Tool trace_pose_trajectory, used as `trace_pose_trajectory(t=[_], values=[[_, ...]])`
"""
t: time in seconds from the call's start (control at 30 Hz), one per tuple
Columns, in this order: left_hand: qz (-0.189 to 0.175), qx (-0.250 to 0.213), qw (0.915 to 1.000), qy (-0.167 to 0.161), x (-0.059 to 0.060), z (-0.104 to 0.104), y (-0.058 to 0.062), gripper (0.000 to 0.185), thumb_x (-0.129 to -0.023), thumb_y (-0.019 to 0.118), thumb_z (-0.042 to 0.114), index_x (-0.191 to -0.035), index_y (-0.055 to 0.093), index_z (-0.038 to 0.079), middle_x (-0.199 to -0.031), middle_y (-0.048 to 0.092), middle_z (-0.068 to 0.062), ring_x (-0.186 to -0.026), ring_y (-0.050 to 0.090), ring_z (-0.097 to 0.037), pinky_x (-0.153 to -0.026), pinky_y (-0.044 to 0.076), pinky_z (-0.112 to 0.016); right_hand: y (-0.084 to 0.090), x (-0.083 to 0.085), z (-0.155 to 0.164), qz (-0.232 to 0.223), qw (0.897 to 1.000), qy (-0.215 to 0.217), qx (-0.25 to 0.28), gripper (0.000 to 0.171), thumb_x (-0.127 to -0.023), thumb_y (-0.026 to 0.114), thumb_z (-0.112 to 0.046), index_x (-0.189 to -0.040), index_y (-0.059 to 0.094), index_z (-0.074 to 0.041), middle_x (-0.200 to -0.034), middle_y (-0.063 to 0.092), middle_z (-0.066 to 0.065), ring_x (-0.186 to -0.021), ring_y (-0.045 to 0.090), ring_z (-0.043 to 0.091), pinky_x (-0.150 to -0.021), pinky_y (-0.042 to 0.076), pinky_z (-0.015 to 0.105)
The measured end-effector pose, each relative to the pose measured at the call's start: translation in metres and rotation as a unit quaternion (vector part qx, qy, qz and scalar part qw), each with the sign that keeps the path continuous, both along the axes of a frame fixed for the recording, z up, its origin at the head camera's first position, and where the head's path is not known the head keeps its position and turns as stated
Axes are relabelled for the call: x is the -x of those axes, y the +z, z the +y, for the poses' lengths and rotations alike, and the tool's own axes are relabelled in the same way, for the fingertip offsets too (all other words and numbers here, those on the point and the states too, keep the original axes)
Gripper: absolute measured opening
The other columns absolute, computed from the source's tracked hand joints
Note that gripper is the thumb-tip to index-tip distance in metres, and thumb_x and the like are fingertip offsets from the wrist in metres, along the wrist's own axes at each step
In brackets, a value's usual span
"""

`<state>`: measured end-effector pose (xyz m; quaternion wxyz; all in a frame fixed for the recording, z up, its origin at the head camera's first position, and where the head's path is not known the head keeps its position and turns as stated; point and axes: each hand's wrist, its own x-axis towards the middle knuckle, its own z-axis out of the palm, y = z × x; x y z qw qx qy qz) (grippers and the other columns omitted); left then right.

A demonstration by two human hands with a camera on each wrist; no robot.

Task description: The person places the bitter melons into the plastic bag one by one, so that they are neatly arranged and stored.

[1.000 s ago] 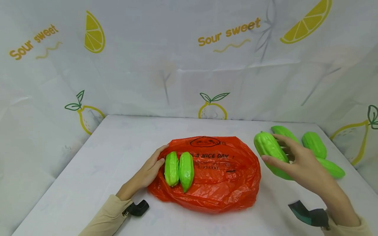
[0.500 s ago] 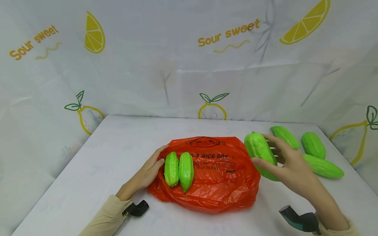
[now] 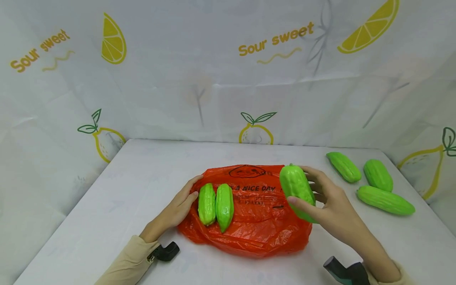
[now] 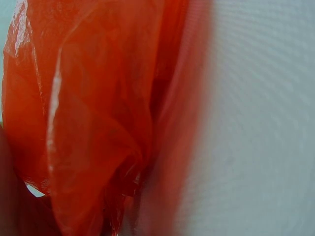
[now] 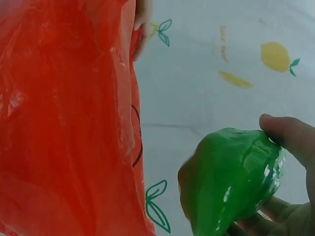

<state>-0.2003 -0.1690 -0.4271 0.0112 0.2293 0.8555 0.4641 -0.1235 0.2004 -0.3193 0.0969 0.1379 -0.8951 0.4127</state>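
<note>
Here our right hand [image 3: 329, 200] grips a gourd [image 3: 297, 191]; flat left hand [image 3: 179, 206] might let the bag [image 3: 256, 221] slide.

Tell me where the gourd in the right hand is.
Head view, right of centre: the right hand holds the green gourd above the orange bag's right end.

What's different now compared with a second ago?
The right hand, gripping a green gourd, has carried it leftward, away from the three gourds on the table and over the right edge of the orange bag. Nothing was picked up or let go. The left hand stays resting at the bag's left side, beside the two gourds lying there.
</note>
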Motion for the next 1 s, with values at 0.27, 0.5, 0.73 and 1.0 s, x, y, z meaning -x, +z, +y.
trace_pose_trajectory(t=[0.27, 0.5, 0.73, 1.0], values=[[0.002, 0.002, 1.0000, -0.004, -0.001, 0.000, 0.001, 0.048, -0.107, 0.036, 0.011, -0.154, 0.030, 0.010, -0.159, 0.033, -0.015, -0.150, 0.026, -0.036, -0.120, 0.020, -0.059, -0.010, 0.000, -0.013, 0.000, 1.000, 0.009, 0.026, 0.066, -0.088, 0.076, -0.022, -0.145, 0.043, -0.016, -0.122, 0.063, 0.010, -0.095, 0.067, 0.014, -0.077, 0.058, 0.023], [-0.004, -0.001, 1.0000, -0.002, 0.000, 0.000, 0.001, 0.048, -0.106, 0.036, 0.011, -0.154, 0.030, 0.010, -0.159, 0.033, -0.015, -0.150, 0.027, -0.035, -0.121, 0.020, -0.059, -0.022, 0.001, -0.027, -0.003, 0.998, 0.018, 0.054, 0.065, -0.088, 0.076, -0.022, -0.143, 0.043, -0.013, -0.122, 0.064, 0.008, -0.103, 0.066, 0.018, -0.082, 0.056, 0.019], [-0.002, 0.001, 1.0000, 0.001, -0.001, 0.000, 0.001, 0.048, -0.106, 0.036, 0.011, -0.154, 0.030, 0.011, -0.159, 0.034, -0.015, -0.150, 0.027, -0.035, -0.120, 0.021, -0.059, -0.030, 0.006, -0.038, -0.016, 0.998, 0.022, 0.059, 0.063, -0.087, 0.077, -0.027, -0.140, 0.046, -0.014, -0.120, 0.061, 0.002, -0.103, 0.063, 0.017, -0.081, 0.057, 0.022], [-0.002, -0.004, 1.0000, -0.002, -0.001, 0.000, 0.001, 0.048, -0.107, 0.036, 0.011, -0.154, 0.030, 0.011, -0.159, 0.033, -0.015, -0.150, 0.026, -0.035, -0.120, 0.020, -0.060, -0.033, 0.011, -0.047, 0.004, 0.998, 0.027, 0.065, 0.060, -0.086, 0.078, -0.026, -0.138, 0.048, -0.016, -0.122, 0.063, 0.001, -0.108, 0.062, 0.018, -0.086, 0.057, 0.026]])
